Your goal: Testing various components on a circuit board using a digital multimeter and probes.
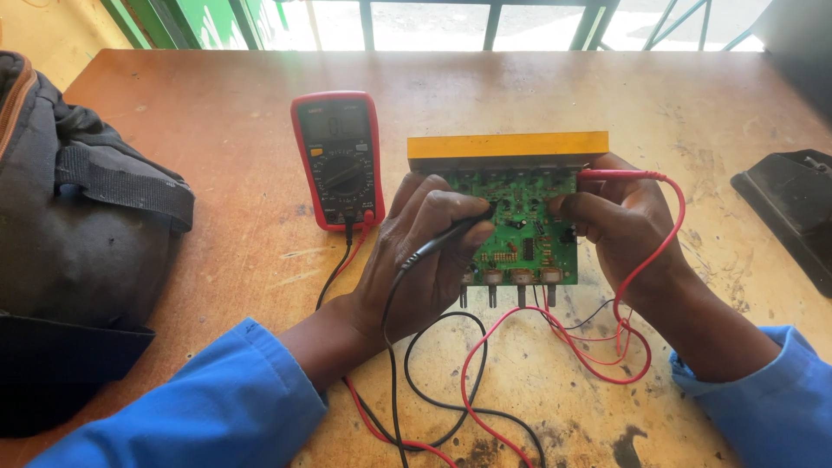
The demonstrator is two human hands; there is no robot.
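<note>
My left hand [425,251] pinches the black probe [451,234] like a pen, its tip slanting up and to the right onto the board [520,221]; my right hand [620,225] is closed on the red probe [620,174], which lies nearly level and points left over the board's upper right corner, though my fingers hide its tip. The board sits flat on the table [217,139] straight ahead of me, between both hands, its long axis running left to right, a yellow bar [507,145] along its far edge and a row of knobs [507,279] on the near edge; both hands touch it, so neither is clearly nearer. The meter [340,160] lies just left of the board, beyond my left hand; red and black leads [472,381] loop toward me; a dark bag [78,234] sits well apart at the left.
</note>
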